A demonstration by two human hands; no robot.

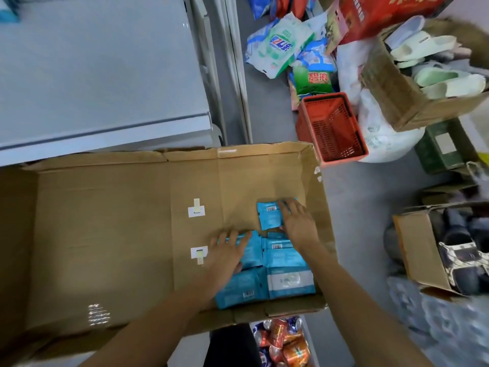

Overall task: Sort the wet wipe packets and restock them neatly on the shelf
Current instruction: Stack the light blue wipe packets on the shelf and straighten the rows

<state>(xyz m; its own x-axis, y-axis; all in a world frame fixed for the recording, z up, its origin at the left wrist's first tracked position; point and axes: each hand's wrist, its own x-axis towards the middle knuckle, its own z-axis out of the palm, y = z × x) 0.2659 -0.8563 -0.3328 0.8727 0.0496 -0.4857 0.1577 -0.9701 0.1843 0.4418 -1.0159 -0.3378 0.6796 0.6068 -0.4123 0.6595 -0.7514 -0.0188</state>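
I see a big open brown cardboard box [105,234] filling the lower left of the frame, with blue wet wipe packets [277,263] in its right end. A grey shelf top [100,70] sits above it, upper left. Right of the box, an orange-red plastic basket [332,127] stands on the floor, laundry powder bags [280,45] above it.

A red basket [334,128] sits between detergent bags [280,45] and a carton of slippers [412,83].
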